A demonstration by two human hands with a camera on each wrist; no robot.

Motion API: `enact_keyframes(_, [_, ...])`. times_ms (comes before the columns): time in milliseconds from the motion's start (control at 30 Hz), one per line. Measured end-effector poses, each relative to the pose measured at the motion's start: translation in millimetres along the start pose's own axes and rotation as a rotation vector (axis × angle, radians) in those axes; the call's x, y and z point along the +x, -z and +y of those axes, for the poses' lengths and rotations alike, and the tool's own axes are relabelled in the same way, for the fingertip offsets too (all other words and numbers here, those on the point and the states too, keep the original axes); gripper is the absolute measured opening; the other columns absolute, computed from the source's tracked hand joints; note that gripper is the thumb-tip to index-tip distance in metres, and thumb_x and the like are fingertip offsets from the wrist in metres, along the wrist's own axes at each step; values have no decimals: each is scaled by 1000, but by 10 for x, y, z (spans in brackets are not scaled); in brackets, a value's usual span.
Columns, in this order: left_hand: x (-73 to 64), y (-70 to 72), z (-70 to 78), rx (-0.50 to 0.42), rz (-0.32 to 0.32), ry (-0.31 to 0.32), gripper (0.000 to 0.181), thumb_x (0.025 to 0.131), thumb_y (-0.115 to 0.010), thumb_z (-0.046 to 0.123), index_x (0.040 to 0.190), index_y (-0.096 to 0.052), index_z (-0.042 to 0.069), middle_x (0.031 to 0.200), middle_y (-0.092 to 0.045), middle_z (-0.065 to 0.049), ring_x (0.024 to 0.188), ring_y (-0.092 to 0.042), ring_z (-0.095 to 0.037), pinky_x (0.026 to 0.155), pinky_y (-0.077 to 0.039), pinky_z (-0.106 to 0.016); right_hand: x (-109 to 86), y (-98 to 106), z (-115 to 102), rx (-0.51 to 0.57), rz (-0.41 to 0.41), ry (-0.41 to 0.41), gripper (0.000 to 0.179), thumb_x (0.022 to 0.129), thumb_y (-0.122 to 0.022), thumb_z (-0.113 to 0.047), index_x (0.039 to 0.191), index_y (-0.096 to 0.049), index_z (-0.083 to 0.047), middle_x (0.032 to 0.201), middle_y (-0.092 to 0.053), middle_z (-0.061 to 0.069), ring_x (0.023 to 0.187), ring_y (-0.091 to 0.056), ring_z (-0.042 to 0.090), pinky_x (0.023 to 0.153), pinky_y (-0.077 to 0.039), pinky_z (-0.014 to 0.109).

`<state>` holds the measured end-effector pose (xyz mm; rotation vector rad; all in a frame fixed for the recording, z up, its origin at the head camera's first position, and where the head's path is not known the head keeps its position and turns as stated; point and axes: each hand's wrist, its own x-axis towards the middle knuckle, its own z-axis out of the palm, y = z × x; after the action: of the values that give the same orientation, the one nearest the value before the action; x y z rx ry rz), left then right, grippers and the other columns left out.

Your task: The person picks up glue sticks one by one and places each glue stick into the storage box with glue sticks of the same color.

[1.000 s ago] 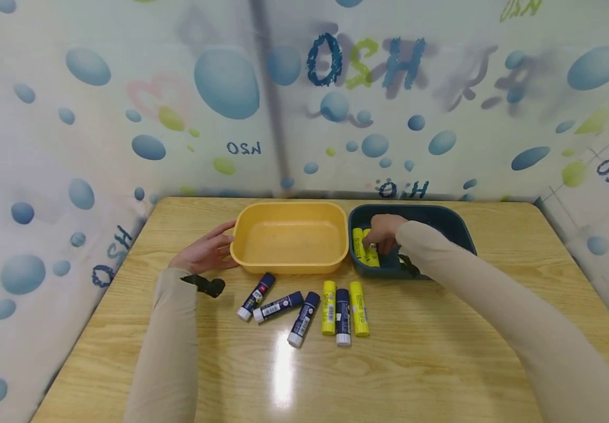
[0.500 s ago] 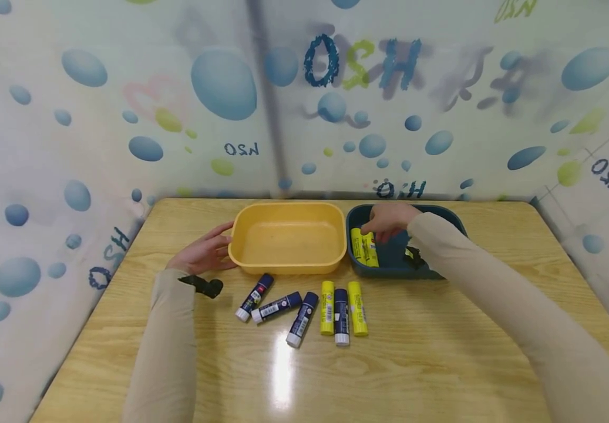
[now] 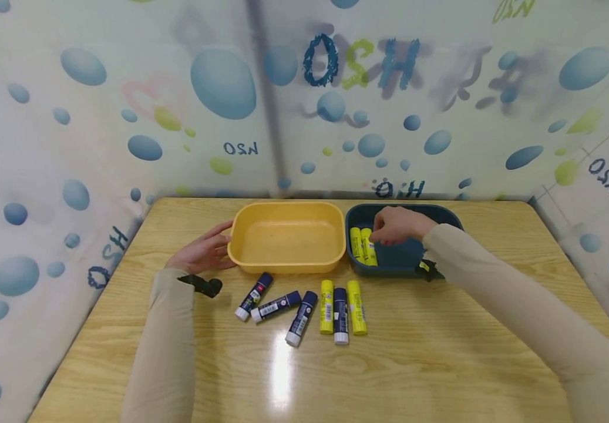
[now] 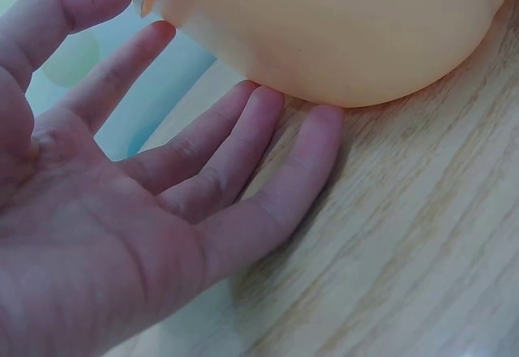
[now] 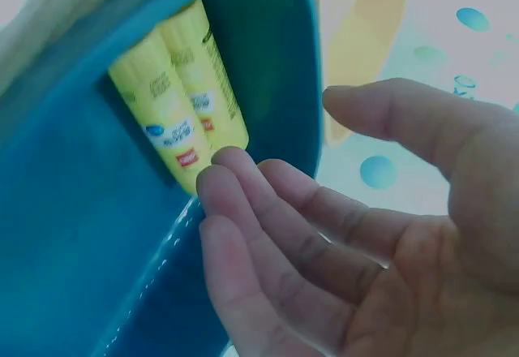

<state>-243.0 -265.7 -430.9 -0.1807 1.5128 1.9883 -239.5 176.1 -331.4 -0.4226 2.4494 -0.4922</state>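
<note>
My left hand [image 3: 201,251] touches the left end of the yellow tub [image 3: 288,268], its fingers spread along the outer wall. The left wrist view has the fingertips right at the tub's side [image 4: 340,40], with the thumb up by the rim. My right hand [image 3: 398,225] hovers over the dark blue tub [image 3: 389,272]. Two yellow glue sticks [image 3: 363,247] lie side by side at that tub's left end. In the right wrist view, the right hand [image 5: 349,243] is relaxed and holds nothing, its fingertips close to the lower ends of the yellow glue sticks [image 5: 166,113].
In front of the tubs, a row of glue sticks lies on the wooden table [image 3: 415,364]: several dark blue ones [image 3: 300,320] with white ends and two yellow ones [image 3: 327,307]. A patterned wall cloth [image 3: 304,135] stands behind the table.
My right hand has drawn up and to the right, away from the yellow glue sticks in the dark blue tub, leaving more of them showing. The left hand has stayed at the yellow tub.
</note>
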Motion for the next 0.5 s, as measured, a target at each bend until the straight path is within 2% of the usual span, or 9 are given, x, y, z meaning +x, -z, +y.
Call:
enact_keyframes(233, [-3, -11, -4, 1, -2, -4, 60, 103, -46, 15, 155, -17, 26, 154, -17, -11, 125, -40, -29, 105, -33, -55, -182, -115, -113, -89, 59, 57, 22, 91, -64, -27, 97, -64, -6, 87, -61, 4, 74, -54, 19, 65, -46, 33])
enact_keyframes(500, [-14, -6, 1, -11, -28, -5, 58, 104, -43, 14, 154, -17, 27, 152, -20, -9, 121, -44, -26, 102, -38, -52, -406, -231, -259, -86, 57, 91, 22, 89, -69, -26, 97, -64, -7, 87, -60, 3, 74, -52, 19, 65, -45, 31])
